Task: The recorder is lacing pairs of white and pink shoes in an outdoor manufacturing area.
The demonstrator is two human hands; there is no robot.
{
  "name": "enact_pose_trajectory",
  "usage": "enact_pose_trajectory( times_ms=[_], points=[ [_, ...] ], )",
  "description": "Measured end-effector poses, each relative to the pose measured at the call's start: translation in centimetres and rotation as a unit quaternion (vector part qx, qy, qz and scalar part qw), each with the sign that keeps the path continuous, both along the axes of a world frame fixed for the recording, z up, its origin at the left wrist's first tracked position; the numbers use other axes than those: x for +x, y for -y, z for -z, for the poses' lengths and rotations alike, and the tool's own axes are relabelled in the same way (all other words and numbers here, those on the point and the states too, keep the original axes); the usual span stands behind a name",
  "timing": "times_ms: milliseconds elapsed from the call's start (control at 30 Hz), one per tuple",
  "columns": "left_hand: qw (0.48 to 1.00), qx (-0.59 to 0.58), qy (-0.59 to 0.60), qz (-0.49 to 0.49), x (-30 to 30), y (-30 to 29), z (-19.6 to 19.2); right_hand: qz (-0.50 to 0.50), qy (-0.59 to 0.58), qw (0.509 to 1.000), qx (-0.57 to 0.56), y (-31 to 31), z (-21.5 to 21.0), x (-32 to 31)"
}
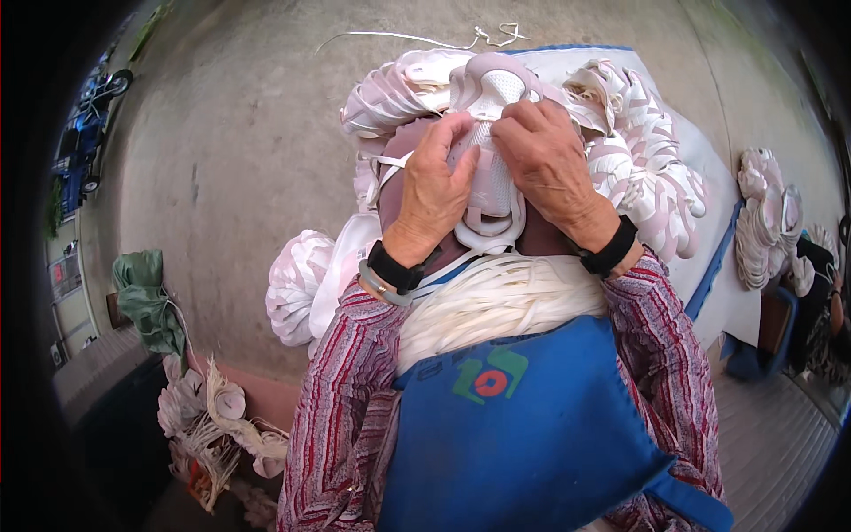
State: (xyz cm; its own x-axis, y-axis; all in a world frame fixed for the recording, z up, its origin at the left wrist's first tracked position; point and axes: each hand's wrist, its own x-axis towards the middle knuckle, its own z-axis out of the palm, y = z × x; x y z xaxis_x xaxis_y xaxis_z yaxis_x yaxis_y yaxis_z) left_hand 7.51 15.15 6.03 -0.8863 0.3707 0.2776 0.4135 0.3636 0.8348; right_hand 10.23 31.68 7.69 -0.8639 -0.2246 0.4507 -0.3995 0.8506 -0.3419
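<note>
- Both bare hands are at a pink-and-white shoe upper [493, 182], which lies lengthwise in front of the person, over mauve cloth [542, 238].
- The left hand [430, 186] is at the left side of the shoe upper, thumb and forefinger curved toward its middle; whether they pinch anything cannot be told.
- The right hand [554, 164] sits across from it, knuckles up and fingers bunched over the shoe upper; its tips are hidden, so what it grasps, if anything, cannot be told.
- A black band circles each wrist, and a pale bracelet [383, 285] sits beside the left one.
- Below the shoe upper, a thick heap of cream laces [496, 293] lies across the lap, just above the loose part of a blue apron [523, 434].
- The sleeves [341, 403] are striped in red, white and grey.
- Packed pink-and-white shoe uppers lie close around: one stack [399, 93] beyond the left hand, a larger pile [643, 168] to the right, and a bundle [301, 279] near the left forearm.
- The larger pile rests on a pale sheet [709, 164] with blue edges.
- A loose white lace [399, 37] trails over the concrete floor [230, 177] beyond the sheet.
- A green bag [142, 288] stands well apart at the left.
- Another person [824, 297] shows partly at the right edge, near more shoe uppers [761, 226].
</note>
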Motion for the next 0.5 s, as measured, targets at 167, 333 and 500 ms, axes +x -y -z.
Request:
enact_pose_trajectory(
  times_ms=[167, 333, 500],
  points=[
    [0.999, -0.042, -0.024, 0.002, -0.3, 0.9, 0.4, -0.260, 0.195, 0.879, -0.350, 3.6, -5.2, 4.4],
    [0.991, -0.104, -0.087, -0.018, -0.6, 0.6, 1.0, -0.075, 0.297, 0.894, -0.326, 3.2, -3.9, 3.1],
    [0.982, -0.144, -0.123, -0.001, -1.0, 0.2, 0.2, 0.078, 0.137, 0.975, -0.157, 2.2, -0.1, -0.1]
  ],
)
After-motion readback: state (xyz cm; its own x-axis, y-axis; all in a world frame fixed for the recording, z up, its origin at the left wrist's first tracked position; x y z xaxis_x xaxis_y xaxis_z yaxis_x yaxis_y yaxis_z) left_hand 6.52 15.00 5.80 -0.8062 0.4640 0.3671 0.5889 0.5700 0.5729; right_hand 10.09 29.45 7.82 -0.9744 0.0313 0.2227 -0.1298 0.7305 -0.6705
